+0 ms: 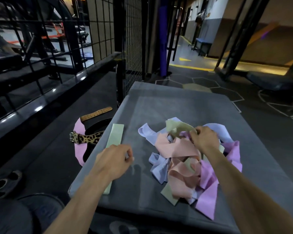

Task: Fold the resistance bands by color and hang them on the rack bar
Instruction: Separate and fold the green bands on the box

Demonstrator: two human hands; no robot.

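Both forearms reach in from the near edge of the grey padded surface (159,102). At the left hand (115,159) the fingers curl loosely and hold nothing, hovering beside a pale green band (116,135) already folded into a flat strip along the left edge. At the right hand (204,139) the fingers pinch a loose green band (178,126) at the top of the tangled pile of bands (184,164), which lies toward the right side of the surface: peach, lilac, pink and green strips looped over and under one another. These bands look thin, light and limp, likely a little clingy, so a pulled strip may drag its neighbours along; taking one by a free end or an outer loop and lifting it clear seems the safest hold. No container is in view. Off the left edge, on the dark floor, lie a leopard-print belt (90,138) and a tan belt (96,114). Which bar is the rack bar I cannot tell.
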